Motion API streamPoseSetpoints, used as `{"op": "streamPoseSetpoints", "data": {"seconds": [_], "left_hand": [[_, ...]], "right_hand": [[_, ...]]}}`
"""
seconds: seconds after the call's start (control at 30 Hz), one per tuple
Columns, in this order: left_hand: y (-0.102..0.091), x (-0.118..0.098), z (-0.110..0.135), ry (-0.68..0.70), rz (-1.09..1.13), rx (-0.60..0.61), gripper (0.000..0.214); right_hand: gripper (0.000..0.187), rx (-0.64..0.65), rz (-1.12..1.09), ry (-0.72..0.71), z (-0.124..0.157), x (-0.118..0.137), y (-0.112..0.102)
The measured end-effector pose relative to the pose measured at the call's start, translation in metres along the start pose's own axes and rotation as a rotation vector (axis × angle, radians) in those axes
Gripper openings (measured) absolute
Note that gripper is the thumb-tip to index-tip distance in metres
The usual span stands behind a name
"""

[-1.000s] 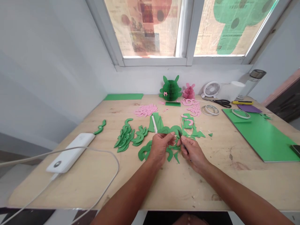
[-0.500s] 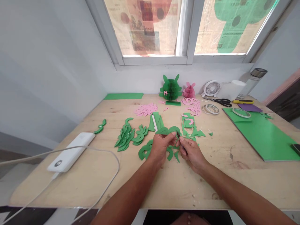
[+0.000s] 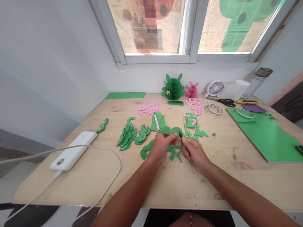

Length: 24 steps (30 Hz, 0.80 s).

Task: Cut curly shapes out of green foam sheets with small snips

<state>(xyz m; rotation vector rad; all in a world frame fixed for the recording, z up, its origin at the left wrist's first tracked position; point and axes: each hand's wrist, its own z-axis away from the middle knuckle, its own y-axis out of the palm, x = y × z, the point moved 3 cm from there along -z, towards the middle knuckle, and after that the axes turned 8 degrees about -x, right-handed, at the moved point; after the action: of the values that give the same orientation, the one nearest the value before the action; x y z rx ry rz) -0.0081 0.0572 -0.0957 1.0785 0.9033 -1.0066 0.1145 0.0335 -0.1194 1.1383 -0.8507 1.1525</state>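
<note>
My left hand [image 3: 163, 143] is closed on a curved, wavy green paper cutout [image 3: 176, 130], with thumb and fingers pinching its lower edge. Close beside it, my right hand [image 3: 193, 149] is closed around a slim dark tool [image 3: 181, 135], whose tip meets the paper; its exact kind is hard to make out. More curved green cutouts [image 3: 147, 150] lie under and around the left wrist. A stack of green scalloped pieces [image 3: 126, 137] sits to the left. Behind the hands, a white pen [image 3: 156, 122] rests on folded green paper [image 3: 161, 121].
Pink paper curls [image 3: 149, 109] and green scraps [image 3: 201, 133] lie beyond the hands. At the back stand a green paper figure [image 3: 173, 89], a pink one [image 3: 192, 90] and a white fan [image 3: 215, 88]. Scissors [image 3: 224, 101] lie right; a power bank [image 3: 73, 150] with a cable [image 3: 118, 164] lies left.
Both hands stay together at the green cutout with only slight finger movement. The whole view has shifted a little.
</note>
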Motion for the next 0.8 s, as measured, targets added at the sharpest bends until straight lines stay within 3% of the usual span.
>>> {"op": "streamPoseSetpoints", "data": {"seconds": [0.57, 0.8], "left_hand": [[-0.005, -0.004, -0.0032, -0.003, -0.068, 0.045, 0.018], [-0.0048, -0.0045, -0.0043, -0.012, -0.014, 0.0, 0.02]], "right_hand": [[0.042, -0.002, 0.052, -0.007, 0.0009, 0.0026, -0.0009], [0.042, -0.005, 0.047, -0.009, 0.0003, 0.002, -0.0007]]}}
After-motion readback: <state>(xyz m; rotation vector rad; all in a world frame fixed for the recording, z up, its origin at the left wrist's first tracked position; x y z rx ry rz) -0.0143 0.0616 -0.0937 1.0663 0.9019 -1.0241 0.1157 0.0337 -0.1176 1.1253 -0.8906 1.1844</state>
